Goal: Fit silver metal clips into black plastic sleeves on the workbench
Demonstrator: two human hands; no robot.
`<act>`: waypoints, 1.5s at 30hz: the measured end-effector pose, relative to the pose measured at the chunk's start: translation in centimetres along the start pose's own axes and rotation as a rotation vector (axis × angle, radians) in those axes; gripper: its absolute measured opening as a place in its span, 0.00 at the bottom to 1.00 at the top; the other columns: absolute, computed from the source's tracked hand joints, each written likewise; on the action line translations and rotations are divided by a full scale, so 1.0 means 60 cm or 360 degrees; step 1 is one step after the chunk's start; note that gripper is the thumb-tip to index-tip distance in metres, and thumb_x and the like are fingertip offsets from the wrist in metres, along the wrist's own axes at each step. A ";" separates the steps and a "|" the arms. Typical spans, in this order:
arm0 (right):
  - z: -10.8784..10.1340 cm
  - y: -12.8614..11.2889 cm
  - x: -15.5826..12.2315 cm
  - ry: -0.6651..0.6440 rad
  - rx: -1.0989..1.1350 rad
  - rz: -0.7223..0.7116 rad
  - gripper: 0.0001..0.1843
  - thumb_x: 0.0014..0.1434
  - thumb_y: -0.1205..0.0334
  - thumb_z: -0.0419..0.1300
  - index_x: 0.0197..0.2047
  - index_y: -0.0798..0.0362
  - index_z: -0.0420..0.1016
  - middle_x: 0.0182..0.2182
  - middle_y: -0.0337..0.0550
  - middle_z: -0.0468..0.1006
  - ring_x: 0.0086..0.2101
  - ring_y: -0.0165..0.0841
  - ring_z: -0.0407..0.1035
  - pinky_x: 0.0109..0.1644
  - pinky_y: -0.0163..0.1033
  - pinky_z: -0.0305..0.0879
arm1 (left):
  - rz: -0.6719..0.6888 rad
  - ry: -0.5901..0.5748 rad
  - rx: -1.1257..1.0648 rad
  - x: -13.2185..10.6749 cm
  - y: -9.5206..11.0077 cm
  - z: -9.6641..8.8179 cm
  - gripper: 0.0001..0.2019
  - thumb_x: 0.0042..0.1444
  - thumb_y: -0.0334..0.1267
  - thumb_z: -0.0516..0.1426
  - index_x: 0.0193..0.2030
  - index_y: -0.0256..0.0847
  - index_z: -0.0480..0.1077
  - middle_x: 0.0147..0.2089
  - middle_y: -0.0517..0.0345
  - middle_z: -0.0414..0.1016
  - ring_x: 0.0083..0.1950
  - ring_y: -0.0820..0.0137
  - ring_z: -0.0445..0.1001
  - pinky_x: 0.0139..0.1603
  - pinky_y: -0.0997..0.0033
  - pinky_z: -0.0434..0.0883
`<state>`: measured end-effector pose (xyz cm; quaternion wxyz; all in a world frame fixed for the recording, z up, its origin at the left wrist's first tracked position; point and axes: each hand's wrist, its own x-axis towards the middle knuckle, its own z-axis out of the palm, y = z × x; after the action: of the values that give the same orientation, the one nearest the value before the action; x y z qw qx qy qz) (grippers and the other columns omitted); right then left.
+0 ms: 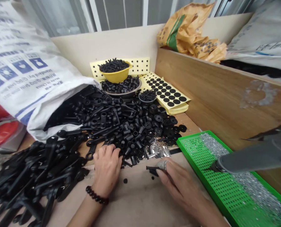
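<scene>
The right hand point(178, 186) pinches a small black plastic part point(152, 170) between narrowed fingertips, just below a loose heap of black plastic parts point(131, 126); the left hand point(106, 168) curls its fingers against the heap's edge, any grip hidden.

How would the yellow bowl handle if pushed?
The yellow bowl would probably tip easily: it sits tilted on the heap of black parts in the metal dish, not on a flat surface. Its heaped load would likely spill. It looks thin-walled, so it's probably light by itself.
</scene>
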<state>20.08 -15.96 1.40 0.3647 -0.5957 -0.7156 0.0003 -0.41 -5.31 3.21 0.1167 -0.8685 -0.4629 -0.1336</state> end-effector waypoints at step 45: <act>-0.003 -0.031 -0.022 -0.0301 0.0602 0.0327 0.15 0.66 0.62 0.39 0.30 0.52 0.59 0.25 0.39 0.69 0.26 0.31 0.65 0.30 0.35 0.61 | -0.0077 -0.0455 -0.2182 -0.030 0.103 -0.016 0.08 0.54 0.38 0.58 0.39 0.40 0.75 0.37 0.53 0.77 0.39 0.66 0.74 0.41 0.68 0.71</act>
<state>18.64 -17.71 1.65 0.3991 -0.5838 -0.6696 0.2272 3.69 -10.38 3.03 -0.5225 -0.7447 -0.3043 -0.2826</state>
